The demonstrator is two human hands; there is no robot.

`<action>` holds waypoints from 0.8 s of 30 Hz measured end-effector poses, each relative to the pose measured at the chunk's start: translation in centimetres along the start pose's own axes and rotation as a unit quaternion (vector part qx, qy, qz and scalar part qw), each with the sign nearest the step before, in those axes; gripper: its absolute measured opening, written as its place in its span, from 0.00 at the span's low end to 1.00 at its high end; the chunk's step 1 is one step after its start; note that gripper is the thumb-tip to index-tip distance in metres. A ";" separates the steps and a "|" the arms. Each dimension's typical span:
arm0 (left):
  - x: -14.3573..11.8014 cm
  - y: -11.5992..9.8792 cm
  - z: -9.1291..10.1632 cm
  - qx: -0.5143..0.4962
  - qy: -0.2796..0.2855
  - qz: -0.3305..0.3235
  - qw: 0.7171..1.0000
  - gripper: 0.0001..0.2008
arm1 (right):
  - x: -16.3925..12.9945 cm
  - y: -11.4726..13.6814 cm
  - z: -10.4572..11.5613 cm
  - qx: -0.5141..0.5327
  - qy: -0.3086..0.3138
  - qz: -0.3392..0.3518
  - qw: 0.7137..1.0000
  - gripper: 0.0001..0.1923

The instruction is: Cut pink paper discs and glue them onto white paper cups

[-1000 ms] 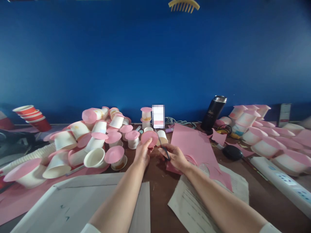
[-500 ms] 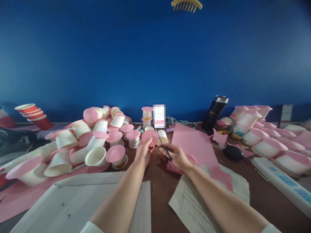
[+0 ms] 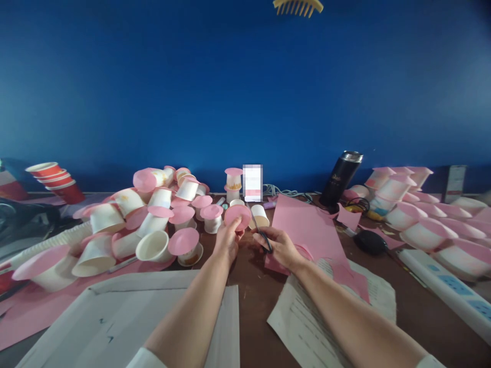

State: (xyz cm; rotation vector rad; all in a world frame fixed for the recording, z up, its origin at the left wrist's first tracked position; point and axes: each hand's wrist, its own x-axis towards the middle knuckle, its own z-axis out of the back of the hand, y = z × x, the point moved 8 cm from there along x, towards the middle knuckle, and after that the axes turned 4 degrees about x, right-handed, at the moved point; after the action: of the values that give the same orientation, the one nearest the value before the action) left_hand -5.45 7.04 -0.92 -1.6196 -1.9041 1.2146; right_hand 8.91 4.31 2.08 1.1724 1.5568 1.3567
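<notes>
My left hand [image 3: 229,239] pinches a round pink paper disc [image 3: 235,216], thumb on its face and fingers behind. Closed around the handles of dark scissors [image 3: 264,240] is my right hand [image 3: 279,247]. The scissor blades point up and away, close to the disc's right edge; whether they touch it I cannot tell. Just behind the blades, a white paper cup [image 3: 260,216] lies on its side. Another cup behind the disc is mostly hidden. Beside my right hand lies a large pink paper sheet [image 3: 303,220].
Many paper cups with pink discs [image 3: 184,241] crowd the left. More pink-topped cups [image 3: 425,233] stand right, near a power strip [image 3: 445,286], a black computer mouse [image 3: 370,242] and a black bottle [image 3: 340,179]. White board [image 3: 126,312] and printed paper [image 3: 303,322] lie in front.
The scissor blades have turned slightly more upright beside the disc. My left hand keeps its pinch on the disc. The whole view has shifted a little.
</notes>
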 end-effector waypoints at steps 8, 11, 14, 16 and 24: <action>0.2 0.0 0.0 0.031 0.015 -0.013 0.999 0.19 | 0.2 -0.1 0.2 -0.002 -0.004 0.007 1.000 0.21; 0.0 -0.1 -0.1 0.030 0.015 -0.014 0.999 0.20 | 0.3 -0.1 0.1 0.001 0.001 0.010 1.000 0.20; 0.0 -0.1 -0.1 0.028 0.014 -0.014 0.999 0.20 | 0.3 0.0 0.0 0.006 0.005 0.017 1.000 0.19; 0.0 -0.1 -0.1 0.027 0.012 -0.011 1.000 0.20 | 0.3 -0.1 0.0 0.009 0.002 0.016 1.000 0.19; 0.0 0.0 -0.1 0.016 0.012 0.000 1.000 0.19 | 0.1 0.0 0.3 -0.016 -0.018 0.005 1.000 0.20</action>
State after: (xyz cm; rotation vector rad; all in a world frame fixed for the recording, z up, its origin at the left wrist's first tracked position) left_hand -5.36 7.09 -0.87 -1.6112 -1.8607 1.2143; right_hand 9.11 4.49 2.05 1.1805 1.5007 1.3561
